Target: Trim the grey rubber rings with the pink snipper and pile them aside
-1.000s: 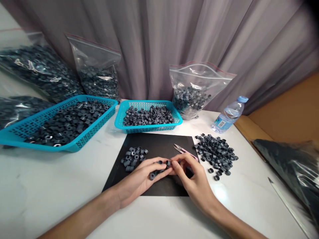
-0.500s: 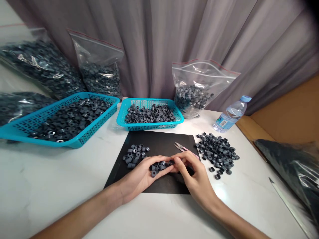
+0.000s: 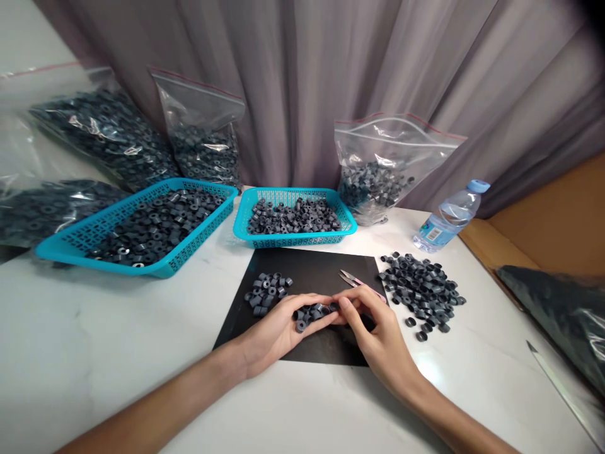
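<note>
My left hand (image 3: pixel 274 334) is cupped, palm up, around several small dark grey rubber-like rings (image 3: pixel 311 313) over a black mat (image 3: pixel 312 350). The thumb and fingers of my right hand (image 3: pixel 380 337) close in a pinch at the left fingertips, on a dark ring (image 3: pixel 334 307) partly hidden by the fingers. Left of the cupped hand, a small heap of thick grey rings (image 3: pixel 267 292) lies on the mat. Behind the right hand rest small scissors (image 3: pixel 350 278) with pink handles. A larger pile of thin dark rings (image 3: pixel 423 291) spreads over the white table to the right.
Two blue mesh baskets, the left (image 3: pixel 165 260) and the middle (image 3: pixel 295 238), hold many dark rings. Clear zip bags of rings (image 3: pixel 208 151) stand behind, another (image 3: pixel 378 183) right of centre. A water bottle (image 3: pixel 447 217), a cardboard box (image 3: pixel 558 214) and a pointed blade-like strip (image 3: pixel 558 384) are at right.
The whole view has shifted slightly, so things sit a little further right in the picture. Both hands keep nearly the same pose around the rings.
</note>
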`<state>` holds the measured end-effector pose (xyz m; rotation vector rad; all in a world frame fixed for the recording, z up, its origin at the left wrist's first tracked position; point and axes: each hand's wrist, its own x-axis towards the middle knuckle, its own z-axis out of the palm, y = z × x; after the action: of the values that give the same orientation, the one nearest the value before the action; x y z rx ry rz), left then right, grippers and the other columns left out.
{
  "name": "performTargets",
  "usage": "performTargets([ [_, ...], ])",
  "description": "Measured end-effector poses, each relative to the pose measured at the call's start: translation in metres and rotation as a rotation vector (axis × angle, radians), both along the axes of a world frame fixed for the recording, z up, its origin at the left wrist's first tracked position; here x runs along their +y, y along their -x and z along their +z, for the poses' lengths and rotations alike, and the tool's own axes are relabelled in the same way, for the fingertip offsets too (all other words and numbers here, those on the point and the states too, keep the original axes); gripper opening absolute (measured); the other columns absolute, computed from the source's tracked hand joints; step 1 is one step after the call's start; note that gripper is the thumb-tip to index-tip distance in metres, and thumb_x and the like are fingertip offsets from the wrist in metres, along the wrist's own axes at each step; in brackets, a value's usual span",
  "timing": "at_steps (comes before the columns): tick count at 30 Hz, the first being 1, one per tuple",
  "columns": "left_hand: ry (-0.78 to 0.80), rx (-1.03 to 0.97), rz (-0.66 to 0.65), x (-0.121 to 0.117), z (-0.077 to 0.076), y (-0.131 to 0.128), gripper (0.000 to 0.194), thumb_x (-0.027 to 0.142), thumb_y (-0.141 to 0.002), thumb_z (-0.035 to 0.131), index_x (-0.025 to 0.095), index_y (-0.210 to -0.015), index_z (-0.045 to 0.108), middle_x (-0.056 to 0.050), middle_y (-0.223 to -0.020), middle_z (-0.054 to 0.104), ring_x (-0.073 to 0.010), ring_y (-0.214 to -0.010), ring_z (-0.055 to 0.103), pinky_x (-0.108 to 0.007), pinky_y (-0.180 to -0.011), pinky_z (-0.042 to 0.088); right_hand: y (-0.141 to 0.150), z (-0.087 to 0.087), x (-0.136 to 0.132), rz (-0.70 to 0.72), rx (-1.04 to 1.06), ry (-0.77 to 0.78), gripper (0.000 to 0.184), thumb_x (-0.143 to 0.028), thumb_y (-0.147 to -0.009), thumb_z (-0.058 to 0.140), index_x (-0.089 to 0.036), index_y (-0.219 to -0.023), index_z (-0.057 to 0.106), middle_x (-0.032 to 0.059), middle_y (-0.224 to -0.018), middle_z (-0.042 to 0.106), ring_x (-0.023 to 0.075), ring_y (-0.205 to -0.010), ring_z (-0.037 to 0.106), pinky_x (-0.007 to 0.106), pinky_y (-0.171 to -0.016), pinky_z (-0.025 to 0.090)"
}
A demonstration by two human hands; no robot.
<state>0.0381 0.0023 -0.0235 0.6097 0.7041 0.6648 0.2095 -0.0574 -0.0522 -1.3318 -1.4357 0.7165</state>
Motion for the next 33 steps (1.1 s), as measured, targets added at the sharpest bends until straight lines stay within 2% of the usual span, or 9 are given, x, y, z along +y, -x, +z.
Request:
performTargets([
  [12, 0.007, 0.048, 0.055, 0.0016, 0.0027, -0.0003, 0.028, 0.002, -0.088, 0.055, 0.008, -0.076, 0.079, -0.012, -0.100, 0.077, -0.0260, -0.116, 0.064, -0.038, -0.106, 0.054, -0.0001, -0.0008, 0.0023, -0.003, -0.078, -0.025, 0.019, -0.033, -0.101, 0.050, -0.022, -0.094, 0.063, 0.0024, -0.088, 0.063, 0.0160, -0.075, 0.057, 0.028, -0.066, 0.043],
  [19, -0.007, 0.055, 0.043, 0.0047, -0.0001, 0.0009, 0.026, 0.004, -0.089, 0.055, 0.007, -0.080, 0.079, -0.015, -0.108, 0.076, -0.0299, -0.125, 0.059, -0.039, -0.108, 0.053, 0.0011, 0.0009, 0.0038, -0.008, -0.087, -0.025, 0.016, -0.031, -0.100, 0.051, -0.022, -0.095, 0.064, 0.0018, -0.088, 0.063, 0.0145, -0.071, 0.055, 0.028, -0.064, 0.043],
  [26, 0.013, 0.046, 0.039, 0.0017, 0.0040, -0.0010, 0.026, 0.003, -0.087, 0.054, 0.007, -0.081, 0.080, -0.015, -0.104, 0.077, -0.0283, -0.122, 0.061, -0.038, -0.108, 0.053, -0.0006, -0.0012, 0.0015, -0.025, -0.107, -0.032, 0.017, -0.032, -0.100, 0.051, -0.021, -0.095, 0.063, 0.0027, -0.089, 0.063, 0.0151, -0.072, 0.055, 0.029, -0.065, 0.043],
  [29, 0.019, 0.026, 0.036, 0.0017, 0.0047, -0.0016, 0.025, 0.003, -0.087, 0.055, 0.006, -0.084, 0.080, -0.014, -0.105, 0.078, -0.0282, -0.121, 0.062, -0.038, -0.109, 0.052, -0.0003, -0.0002, 0.0012, -0.050, -0.109, -0.037, 0.020, -0.033, -0.102, 0.049, -0.022, -0.095, 0.063, 0.0035, -0.089, 0.063, 0.0167, -0.076, 0.057, 0.030, -0.069, 0.045],
  [33, 0.003, 0.003, 0.028, 0.0019, 0.0061, -0.0026, 0.026, 0.005, -0.087, 0.054, 0.005, -0.089, 0.080, -0.015, -0.110, 0.077, -0.0286, -0.125, 0.060, -0.037, -0.109, 0.051, 0.0014, 0.0030, 0.0005, -0.070, -0.148, -0.068, 0.018, -0.031, -0.101, 0.049, -0.022, -0.096, 0.063, 0.0031, -0.088, 0.062, 0.0164, -0.073, 0.055, 0.030, -0.067, 0.045],
])
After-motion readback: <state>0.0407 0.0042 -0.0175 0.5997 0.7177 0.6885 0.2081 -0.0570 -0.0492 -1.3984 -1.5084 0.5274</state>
